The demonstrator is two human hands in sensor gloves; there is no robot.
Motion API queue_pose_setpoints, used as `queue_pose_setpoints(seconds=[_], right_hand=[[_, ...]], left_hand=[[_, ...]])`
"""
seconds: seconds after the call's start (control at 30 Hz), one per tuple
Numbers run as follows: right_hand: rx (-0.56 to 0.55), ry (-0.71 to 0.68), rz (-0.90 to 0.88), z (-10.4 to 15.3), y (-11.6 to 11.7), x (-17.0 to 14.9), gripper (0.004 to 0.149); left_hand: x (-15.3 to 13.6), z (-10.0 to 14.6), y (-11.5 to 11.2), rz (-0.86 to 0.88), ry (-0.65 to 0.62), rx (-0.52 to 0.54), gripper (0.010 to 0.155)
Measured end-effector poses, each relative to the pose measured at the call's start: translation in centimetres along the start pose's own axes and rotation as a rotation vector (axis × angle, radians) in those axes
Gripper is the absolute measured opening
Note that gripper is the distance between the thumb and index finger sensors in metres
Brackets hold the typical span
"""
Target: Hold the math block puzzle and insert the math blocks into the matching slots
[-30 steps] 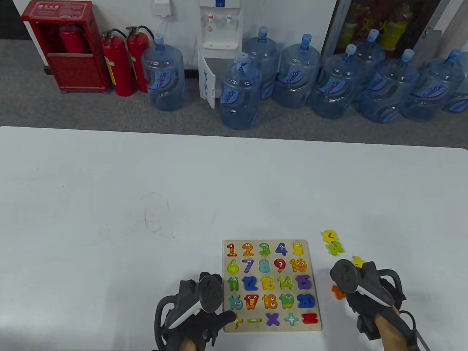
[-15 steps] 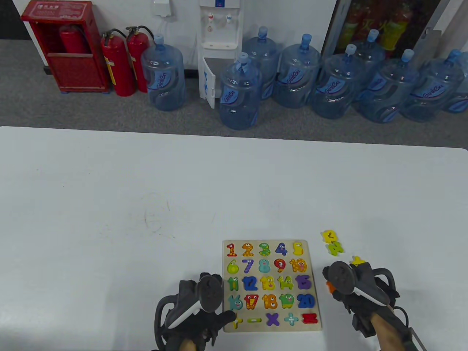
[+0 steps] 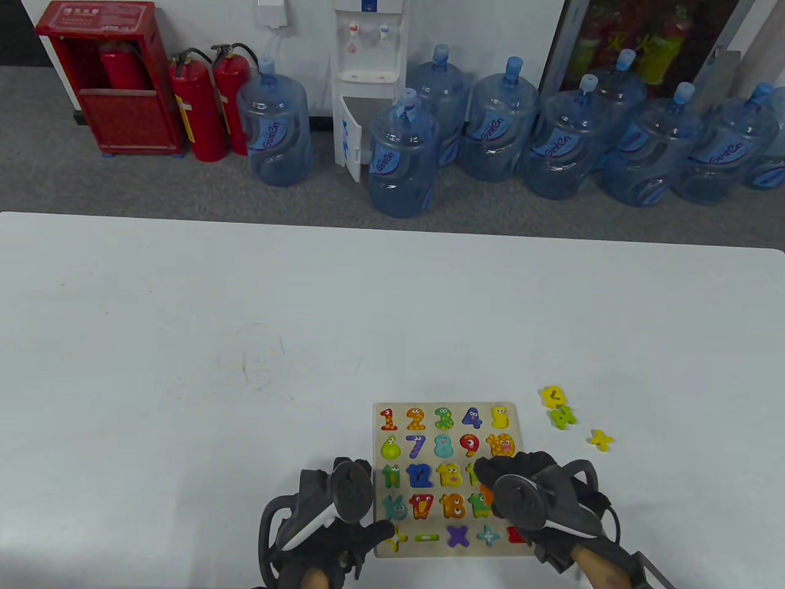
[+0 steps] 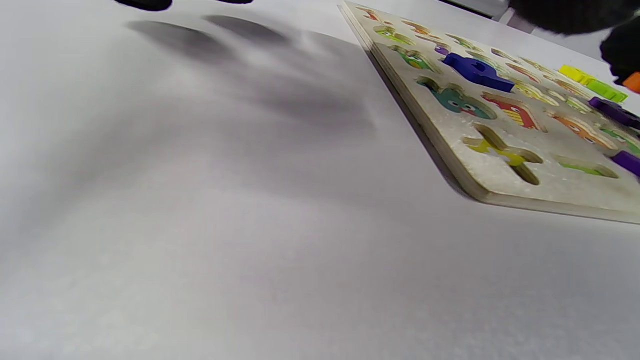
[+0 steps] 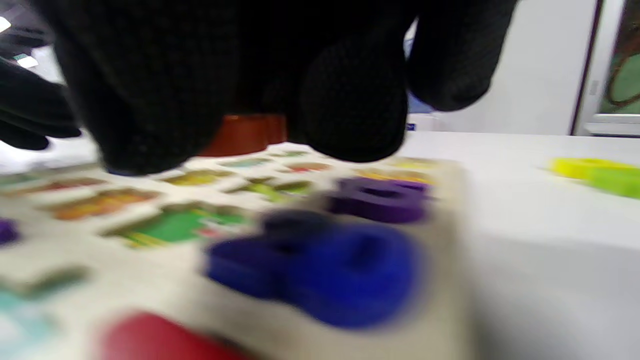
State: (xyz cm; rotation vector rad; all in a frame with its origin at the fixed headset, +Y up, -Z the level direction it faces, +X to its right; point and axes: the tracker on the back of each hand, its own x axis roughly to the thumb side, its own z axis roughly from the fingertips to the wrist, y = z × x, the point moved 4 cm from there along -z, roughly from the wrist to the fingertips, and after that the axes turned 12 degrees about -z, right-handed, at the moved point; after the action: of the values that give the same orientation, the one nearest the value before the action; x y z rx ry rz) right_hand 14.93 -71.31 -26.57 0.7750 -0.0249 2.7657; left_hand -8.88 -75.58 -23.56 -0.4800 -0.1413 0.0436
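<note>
The wooden puzzle board (image 3: 525, 429) lies near the table's front edge with coloured number blocks in it. My left hand (image 3: 368, 535) is spread at the board's lower-left corner, its thumb touching the edge by the plus slot (image 4: 502, 155). My right hand (image 3: 498, 485) hovers over the board's lower right and pinches an orange block (image 3: 486, 494), which also shows in the right wrist view (image 5: 245, 132) just above the board. The hand hides the slots below it. The blue 20 block (image 5: 320, 270) and the purple 15 block (image 5: 382, 200) sit in their slots.
Three loose blocks lie on the table right of the board: a yellow one (image 3: 554, 396), a green one (image 3: 563, 416) and a yellow cross (image 3: 601, 439). The white table (image 3: 245, 343) stretches far and left of the board.
My right hand has lifted the orange block from the table right of the board and moved left over the board's lower right. My left hand has not moved.
</note>
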Motion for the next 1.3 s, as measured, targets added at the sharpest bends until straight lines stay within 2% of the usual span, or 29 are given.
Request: queue_pose_setpoints(seconds=[0.17, 0.4, 0.87, 1.0, 1.1, 1.23, 1.3], right_hand=[[0.012, -0.030, -0.013, -1.2, 0.7, 2.9, 0.063], [0.096, -0.021, 0.086, -2.0, 3.1, 3.8, 0.062], [0.119, -0.028, 0.085, -1.9, 2.9, 3.9, 0.063], [-0.013, 0.032, 0.025, -1.7, 0.4, 2.2, 0.062], [-0.160, 0.126, 0.045, -1.3, -1.9, -0.8, 0.066], [-0.130, 0.273, 0.137, -0.6, -2.9, -5.8, 0.074], [-0.113, 0.365, 0.274, 0.1, -3.1, -8.4, 0.079]], left_hand=[[0.0, 0.0, 0.0, -0.004, 0.000, 0.003, 0.090], [0.0, 0.0, 0.0, -0.003, 0.001, 0.000, 0.091], [0.1, 0.0, 0.0, -0.005, -0.001, 0.002, 0.090], [0.1, 0.0, 0.1, -0.002, -0.004, 0.007, 0.091], [0.1, 0.0, 0.0, -0.005, -0.005, 0.008, 0.091], [0.1, 0.0, 0.0, -0.003, -0.006, 0.006, 0.091], [0.2, 0.0, 0.0, -0.004, -0.006, 0.005, 0.091]])
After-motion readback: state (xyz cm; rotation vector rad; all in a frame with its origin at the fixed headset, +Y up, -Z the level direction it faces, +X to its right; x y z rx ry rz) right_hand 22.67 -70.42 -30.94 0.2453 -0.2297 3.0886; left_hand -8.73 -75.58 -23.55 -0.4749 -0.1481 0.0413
